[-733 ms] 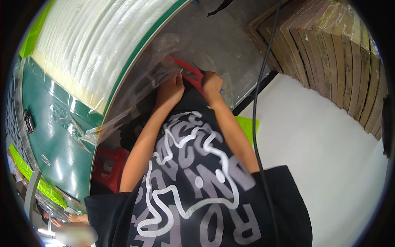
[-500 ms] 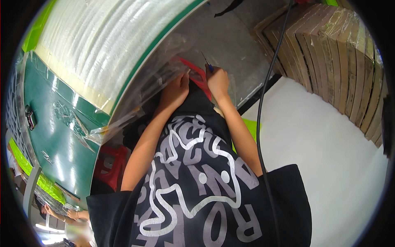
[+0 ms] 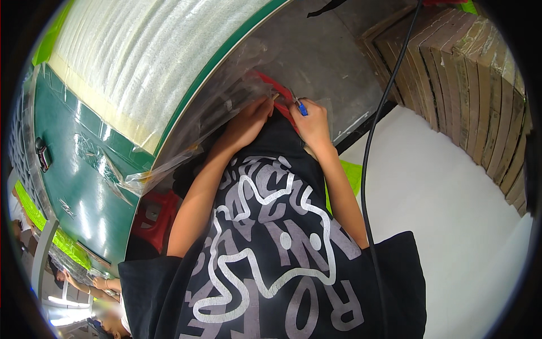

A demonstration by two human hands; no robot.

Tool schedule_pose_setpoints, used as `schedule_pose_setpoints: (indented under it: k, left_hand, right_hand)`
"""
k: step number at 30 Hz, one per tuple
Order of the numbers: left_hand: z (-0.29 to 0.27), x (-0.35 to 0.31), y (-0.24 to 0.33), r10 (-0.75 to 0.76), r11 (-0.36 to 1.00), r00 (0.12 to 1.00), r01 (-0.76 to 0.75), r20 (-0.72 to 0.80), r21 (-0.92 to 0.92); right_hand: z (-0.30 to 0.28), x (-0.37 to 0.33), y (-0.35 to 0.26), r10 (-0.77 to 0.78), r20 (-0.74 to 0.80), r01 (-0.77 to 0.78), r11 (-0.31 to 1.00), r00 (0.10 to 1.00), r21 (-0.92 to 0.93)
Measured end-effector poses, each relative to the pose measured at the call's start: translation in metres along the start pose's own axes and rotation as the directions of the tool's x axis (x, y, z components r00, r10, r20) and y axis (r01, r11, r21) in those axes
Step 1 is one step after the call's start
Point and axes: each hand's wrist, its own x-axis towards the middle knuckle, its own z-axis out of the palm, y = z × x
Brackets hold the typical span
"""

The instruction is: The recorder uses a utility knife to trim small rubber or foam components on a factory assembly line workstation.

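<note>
My right hand (image 3: 314, 125) is closed around a small tool with a blue handle (image 3: 303, 109) and a thin metal tip pointing away from me. Close by on its left, my left hand (image 3: 252, 125) is closed in a pinch, with a small pale tip showing at its fingers; what it belongs to is hidden. Both hands are above my dark-clothed lap. A red plastic piece (image 3: 275, 85) runs slantwise between and beyond them. Thin transparent film (image 3: 223, 104) gathers beside my left hand and trails toward the table edge.
A green-topped table (image 3: 84, 186) bears a thick stack of white sheet material (image 3: 141, 62). Brown boards (image 3: 463, 85) stand in a row at right, beside a white surface (image 3: 418, 175). A black cable (image 3: 367, 152) hangs down past my right arm. A red stool (image 3: 155, 217) and another person's hands (image 3: 101, 284) are at left.
My hands have come closer together. The right hand has turned the blue-handled tool, bringing its tip near the left fingers. The whole view has shifted slightly.
</note>
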Motion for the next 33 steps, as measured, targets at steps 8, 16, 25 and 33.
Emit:
schedule_pose_setpoints:
  k: [8,16,25,33]
  left_hand:
    - [0.005,-0.004,0.007,0.004,0.993,0.998,0.004,-0.07,0.121]
    - [0.006,-0.003,0.009,0.144,0.982,0.984,-0.129,-0.105,0.14]
    - [0.009,-0.004,0.009,0.069,0.99,0.995,-0.061,-0.065,0.129]
    - [0.011,-0.006,0.016,0.142,0.981,0.984,-0.125,-0.111,0.148]
  right_hand:
    - [-0.002,-0.003,-0.008,0.115,0.081,-0.118,0.993,0.99,0.028]
    - [-0.005,-0.006,-0.003,0.081,0.197,-0.07,0.996,0.977,-0.063]
    - [0.005,-0.008,0.002,0.053,0.071,-0.041,0.987,0.996,-0.154]
    - [0.005,-0.007,0.005,0.032,0.079,-0.015,0.977,0.996,-0.213]
